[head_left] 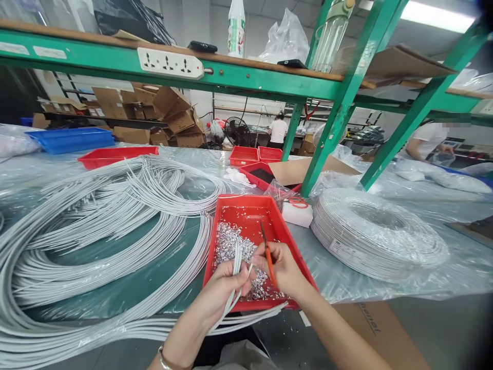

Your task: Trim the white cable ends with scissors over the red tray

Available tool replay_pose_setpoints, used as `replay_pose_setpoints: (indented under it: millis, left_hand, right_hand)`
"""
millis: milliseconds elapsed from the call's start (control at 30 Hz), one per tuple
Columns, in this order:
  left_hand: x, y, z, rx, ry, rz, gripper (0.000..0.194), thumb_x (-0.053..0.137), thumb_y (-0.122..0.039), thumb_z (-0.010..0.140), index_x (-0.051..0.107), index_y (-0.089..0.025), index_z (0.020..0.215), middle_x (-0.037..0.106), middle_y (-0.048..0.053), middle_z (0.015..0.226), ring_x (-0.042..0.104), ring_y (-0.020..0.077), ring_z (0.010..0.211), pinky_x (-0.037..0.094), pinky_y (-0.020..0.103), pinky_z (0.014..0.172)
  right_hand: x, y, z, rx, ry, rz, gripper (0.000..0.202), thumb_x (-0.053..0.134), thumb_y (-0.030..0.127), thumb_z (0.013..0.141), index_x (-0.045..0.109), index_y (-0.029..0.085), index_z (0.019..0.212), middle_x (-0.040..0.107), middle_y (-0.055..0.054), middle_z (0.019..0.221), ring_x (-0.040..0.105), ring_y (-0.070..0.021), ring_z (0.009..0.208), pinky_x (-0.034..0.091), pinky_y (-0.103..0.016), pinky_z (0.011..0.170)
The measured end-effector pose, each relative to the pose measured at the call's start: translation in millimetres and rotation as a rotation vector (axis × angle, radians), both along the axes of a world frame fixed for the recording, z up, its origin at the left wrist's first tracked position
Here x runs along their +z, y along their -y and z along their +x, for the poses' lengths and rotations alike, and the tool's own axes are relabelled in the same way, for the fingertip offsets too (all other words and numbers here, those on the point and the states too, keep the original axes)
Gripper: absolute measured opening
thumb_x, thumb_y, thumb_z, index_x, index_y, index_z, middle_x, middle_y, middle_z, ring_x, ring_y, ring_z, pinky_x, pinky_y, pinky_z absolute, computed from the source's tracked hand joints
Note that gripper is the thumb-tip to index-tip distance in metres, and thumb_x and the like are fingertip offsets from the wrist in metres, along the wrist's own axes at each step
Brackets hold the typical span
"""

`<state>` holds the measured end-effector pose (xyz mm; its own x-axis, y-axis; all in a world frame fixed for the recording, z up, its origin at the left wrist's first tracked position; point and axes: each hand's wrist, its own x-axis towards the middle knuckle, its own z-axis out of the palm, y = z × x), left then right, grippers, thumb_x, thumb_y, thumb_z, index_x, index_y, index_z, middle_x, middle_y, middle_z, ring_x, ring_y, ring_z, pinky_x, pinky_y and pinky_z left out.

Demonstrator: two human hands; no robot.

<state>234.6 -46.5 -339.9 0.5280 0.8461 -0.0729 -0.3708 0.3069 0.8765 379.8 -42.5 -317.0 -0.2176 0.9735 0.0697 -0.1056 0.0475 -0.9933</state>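
My left hand (227, 288) is closed around several white cables (238, 252), whose ends stick up over a red tray (254, 203). In my right hand (283, 264) is a pair of scissors (268, 254) with orange handles and dark blades pointing up and away. The fingertips of that hand come close to a cable end beside my left thumb; whether they pinch it I cannot tell. Small shiny silvery pieces (227, 241) lie heaped in the tray beneath both hands. Long loops of white cable (115, 277) spread over the bench on the left.
A wrapped cable coil (379, 234) lies at the right. Beside the tray stands a white box (296, 213) with red-handled scissors (296, 201). A green frame (323, 144) rises behind, carrying a power strip (170, 62). Two people are in the background.
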Motion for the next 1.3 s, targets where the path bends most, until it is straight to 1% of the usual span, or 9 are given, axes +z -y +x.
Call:
replay_pose_setpoints:
  millis: [100, 167, 433, 600, 767, 1033, 1133, 1233, 1300]
  left_hand:
    - [-1.5, -0.1, 0.9, 0.022, -0.01, -0.011, 0.028, 0.071, -0.038, 0.066, 0.059, -0.012, 0.063, 0.048, -0.003, 0.046, 0.037, 0.0076, 0.045, 0.025, 0.021, 0.05]
    - [-1.7, 0.5, 1.3, 0.029, -0.018, -0.004, 0.027, 0.07, -0.037, 0.067, 0.059, -0.012, 0.064, 0.05, -0.002, 0.046, 0.038, 0.0078, 0.046, 0.026, 0.021, 0.052]
    - [1.6, 1.1, 1.8, 0.042, -0.021, 0.014, 0.027, 0.07, -0.038, 0.067, 0.059, -0.013, 0.065, 0.052, -0.002, 0.046, 0.039, 0.0087, 0.047, 0.027, 0.021, 0.051]
    - [4.6, 3.2, 0.8, 0.042, -0.033, -0.005, 0.032, 0.072, -0.042, 0.063, 0.06, -0.012, 0.066, 0.052, -0.001, 0.046, 0.041, 0.0094, 0.048, 0.028, 0.021, 0.052]
    - [3.5, 3.6, 0.0, 0.039, -0.036, -0.02, 0.033, 0.072, -0.043, 0.063, 0.059, -0.012, 0.065, 0.053, -0.001, 0.046, 0.04, 0.0092, 0.047, 0.028, 0.022, 0.051]
    - [0.4, 4.6, 1.0, -0.008, -0.141, 0.059, 0.034, 0.068, -0.044, 0.067, 0.06, -0.011, 0.071, 0.06, 0.003, 0.052, 0.037, 0.0072, 0.042, 0.022, 0.021, 0.045]
    - [-1.7, 4.5, 1.8, 0.028, -0.164, 0.08, 0.038, 0.061, -0.049, 0.072, 0.06, -0.011, 0.079, 0.063, 0.004, 0.068, 0.032, 0.0021, 0.035, 0.019, 0.02, 0.04]
    - [0.6, 4.0, 2.2, 0.042, -0.145, 0.057, 0.041, 0.052, -0.051, 0.078, 0.058, -0.012, 0.091, 0.06, 0.0, 0.061, 0.025, 0.0, 0.03, 0.013, 0.019, 0.035]
    - [5.3, 4.2, 2.2, 0.027, -0.147, 0.014, 0.044, 0.047, -0.051, 0.081, 0.052, -0.014, 0.105, 0.055, -0.004, 0.048, 0.02, 0.0011, 0.027, 0.009, 0.019, 0.032]
  right_hand:
    - [7.5, -6.2, 6.6, -0.194, 0.036, 0.116, 0.026, 0.073, 0.035, 0.062, 0.054, 0.017, 0.059, 0.045, 0.006, 0.05, 0.035, -0.0097, 0.045, 0.027, -0.022, 0.044]
    - [10.1, -9.3, 12.1, -0.231, 0.058, 0.143, 0.028, 0.072, 0.038, 0.063, 0.055, 0.017, 0.058, 0.043, 0.006, 0.049, 0.032, -0.0091, 0.044, 0.026, -0.022, 0.043]
    - [9.2, 2.5, 12.3, 0.071, 0.122, 0.085, 0.026, 0.073, 0.04, 0.064, 0.068, 0.015, 0.066, 0.055, 0.003, 0.05, 0.048, -0.0128, 0.05, 0.039, -0.025, 0.053]
    - [10.3, 3.5, 11.7, 0.135, 0.123, 0.077, 0.029, 0.07, 0.043, 0.067, 0.067, 0.015, 0.06, 0.056, 0.002, 0.05, 0.046, -0.0115, 0.048, 0.037, -0.024, 0.051]
    - [8.7, 5.0, 10.6, 0.105, 0.167, 0.107, 0.026, 0.069, 0.04, 0.068, 0.065, 0.014, 0.063, 0.054, 0.002, 0.05, 0.044, -0.0112, 0.047, 0.036, -0.023, 0.048]
    - [-7.2, -4.5, 12.6, -0.093, 0.292, 0.211, 0.017, 0.058, 0.023, 0.078, 0.055, 0.017, 0.062, 0.05, 0.004, 0.052, 0.046, -0.0121, 0.047, 0.036, -0.023, 0.045]
    - [-6.8, -9.0, 20.8, -0.143, 0.333, 0.258, 0.004, 0.058, 0.021, 0.077, 0.059, 0.017, 0.079, 0.059, 0.001, 0.065, 0.055, -0.0175, 0.062, 0.044, -0.026, 0.058]
    - [-1.0, -7.4, 30.0, -0.186, 0.337, 0.299, 0.032, 0.057, 0.025, 0.079, 0.046, 0.019, 0.109, 0.061, -0.005, 0.096, 0.057, -0.022, 0.087, 0.044, -0.033, 0.079]
    - [6.3, -2.7, 36.0, -0.141, 0.329, 0.302, 0.038, 0.056, 0.03, 0.08, 0.042, 0.019, 0.113, 0.056, -0.01, 0.111, 0.053, -0.0239, 0.099, 0.041, -0.036, 0.087]
